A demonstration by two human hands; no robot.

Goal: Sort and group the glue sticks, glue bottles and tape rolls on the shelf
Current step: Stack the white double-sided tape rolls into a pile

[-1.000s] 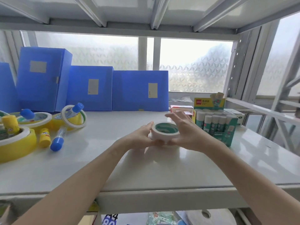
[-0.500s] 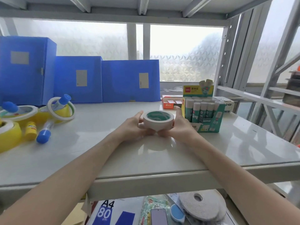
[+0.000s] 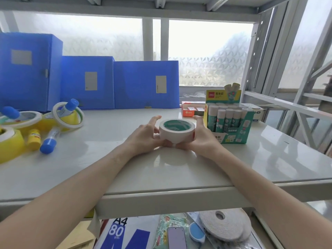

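Both forearms reach forward over the shelf (image 3: 125, 169) edge, left hand (image 3: 143, 137) and right hand (image 3: 203, 139) cupping a white tape roll (image 3: 177, 131) between them. Fingers of each hand grasp its sides, index fingers extended. The roll sits mid-shelf, just beside the glue stick box (image 3: 231, 123).

A white tape roll (image 3: 177, 133) with a green core is held flat, hole up, just above the shelf (image 3: 125, 164) mid-front. To its right a green display box of glue sticks (image 3: 229, 123) stands upright, white caps up. At far left lie yellow tape rolls (image 3: 10, 144), thin white tape rings (image 3: 69, 115), blue-capped glue bottles (image 3: 52, 139) lying tilted, one apparently through a ring, and a small yellow glue stick (image 3: 34, 139).
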